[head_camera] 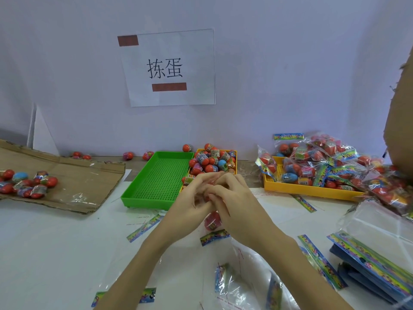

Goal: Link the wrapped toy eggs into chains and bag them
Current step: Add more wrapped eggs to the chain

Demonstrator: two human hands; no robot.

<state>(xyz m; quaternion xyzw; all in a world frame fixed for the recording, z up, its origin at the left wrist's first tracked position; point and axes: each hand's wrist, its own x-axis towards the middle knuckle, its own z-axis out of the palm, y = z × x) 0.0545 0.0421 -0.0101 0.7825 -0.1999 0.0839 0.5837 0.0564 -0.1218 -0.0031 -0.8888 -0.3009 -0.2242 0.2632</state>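
Left hand (190,198) and right hand (232,198) meet just in front of the green tray (156,175), fingers curled and interlaced around something small. Between the fingertips, a glint of clear wrap; probably an egg's wrapper being joined to another, though the grip hides the join itself. Directly below the hands, hanging or lying toward the body: one red egg (212,220), long axis roughly upright, near the right palm and likely part of the same chain. Cannot tell whether it is held or merely lying under the hands.

Next move, as a judgement: one more egg to link, and the supply lies straight ahead, just past the knuckles. Right hand a shade nearer to it.

Containers, placed from the green tray:
- Green tray itself: nothing visible inside but its perforated floor.
- Touching its right side, a yellow tray (234,153) heaped with loose eggs (210,162), some spilling at the near end.
- Well to the right, a second yellow tray (312,190) piled with filled bags (324,162).
- To the left, cardboard (78,182) carrying a small cluster of eggs.
- Near and to the right, empty bags (366,262) stacked flat.
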